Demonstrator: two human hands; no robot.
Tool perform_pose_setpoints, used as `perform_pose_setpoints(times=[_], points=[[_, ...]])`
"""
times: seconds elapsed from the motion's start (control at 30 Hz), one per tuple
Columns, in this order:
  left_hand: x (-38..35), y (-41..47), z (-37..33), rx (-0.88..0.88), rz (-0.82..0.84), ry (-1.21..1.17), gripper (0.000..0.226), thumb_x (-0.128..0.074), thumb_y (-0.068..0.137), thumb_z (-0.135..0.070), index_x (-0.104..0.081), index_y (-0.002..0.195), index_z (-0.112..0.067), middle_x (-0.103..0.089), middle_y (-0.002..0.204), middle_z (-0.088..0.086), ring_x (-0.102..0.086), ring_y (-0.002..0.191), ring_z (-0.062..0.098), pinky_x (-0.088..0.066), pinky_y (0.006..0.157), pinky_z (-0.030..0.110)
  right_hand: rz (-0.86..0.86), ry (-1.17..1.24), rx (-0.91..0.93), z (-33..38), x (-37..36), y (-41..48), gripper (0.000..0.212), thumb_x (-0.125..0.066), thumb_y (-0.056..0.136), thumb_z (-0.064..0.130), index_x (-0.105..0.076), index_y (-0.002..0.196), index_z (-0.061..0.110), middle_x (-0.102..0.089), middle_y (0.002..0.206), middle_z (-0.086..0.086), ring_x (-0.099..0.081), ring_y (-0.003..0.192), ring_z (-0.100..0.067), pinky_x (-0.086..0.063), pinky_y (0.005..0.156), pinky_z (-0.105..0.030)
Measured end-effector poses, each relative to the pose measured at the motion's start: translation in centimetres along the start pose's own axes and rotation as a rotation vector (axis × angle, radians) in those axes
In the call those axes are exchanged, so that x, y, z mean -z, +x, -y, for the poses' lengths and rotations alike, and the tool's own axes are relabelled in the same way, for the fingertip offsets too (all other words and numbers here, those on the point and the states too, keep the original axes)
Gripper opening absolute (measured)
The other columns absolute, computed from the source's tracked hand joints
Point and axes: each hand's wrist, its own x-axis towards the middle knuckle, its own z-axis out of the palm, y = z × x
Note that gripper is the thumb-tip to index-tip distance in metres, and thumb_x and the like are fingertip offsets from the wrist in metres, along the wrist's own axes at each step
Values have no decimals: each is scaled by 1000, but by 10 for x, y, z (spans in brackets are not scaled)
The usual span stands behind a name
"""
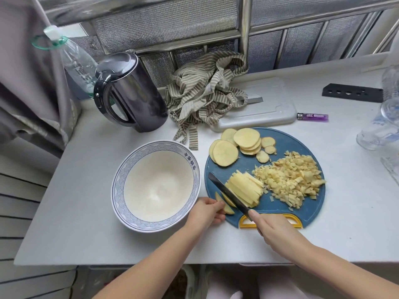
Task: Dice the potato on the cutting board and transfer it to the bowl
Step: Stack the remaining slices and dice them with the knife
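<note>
Under my knife (228, 196), on the blue cutting board (244, 162), lay the potato strips (246, 187).
My right hand (278, 230) curled round the knife handle, with the blade across the strips. Just left of the blade, my left hand (205, 212) pinched a potato end piece (225, 207). Beyond the blade sat the diced pile (291, 178) and round slices (237, 145). The bowl (121, 173) stood just beside my left hand.

Dark kettle (129, 91) far left on white table (86, 212), clear plastic bottle (75, 63) behind it. Grey curtain (26, 83) at left edge. Striped cloth (205, 91) bunched right of kettle, partly over pale grey board (269, 100). Purple lighter (312, 117) just beside board's right end. Black holed strip (352, 92) far right, clear bottles (384, 117) at right edge.
</note>
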Motion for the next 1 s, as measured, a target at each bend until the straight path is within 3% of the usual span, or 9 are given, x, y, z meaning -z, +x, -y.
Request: perform_pose_setpoints(times=[0.27,0.53,0.77,0.9,1.0], points=[[-3,3,-7,22,-2,6,16,-66,91,-18,-56,82,-10,-66,72,5,-61,52,8,-50,53,17,-9,-8,18,-2,4,3,58,-26,96,54,-44,65,9,-45,61,-5,-41,57,-14,-29,60,-32],[-3,5,-10,32,-8,53,19,-66,91,-21,-57,78,-10,-66,69,4,-61,52,9,-50,51,17,25,-48,8,1,5,5,57,-23,96,57,-44,67,12,-46,63,-3,-41,58,-12,-29,59,-29],[-4,4,-14,69,39,-35,28,-69,89,-14,-56,65,-9,-56,67,11,-50,51,15,-40,46,18,-9,-100,0,1,-1,5,57,-24,98,52,-46,66,12,-52,66,-5,-48,65,-16,-33,62,-31],[-4,9,-12,87,38,-51,28,-70,89,-14,-58,64,-8,-58,54,5,-52,43,10,-43,45,18,-12,-107,-1,3,-7,3,56,-22,97,54,-41,64,13,-46,63,-4,-41,60,-16,-29,60,-31],[-4,11,-11,88,39,-39,27,-69,89,-14,-55,67,-8,-58,55,5,-52,43,9,-44,45,17,-16,-90,-15,4,-9,2,54,-22,98,52,-39,65,13,-43,63,-3,-38,58,-14,-27,57,-28]])
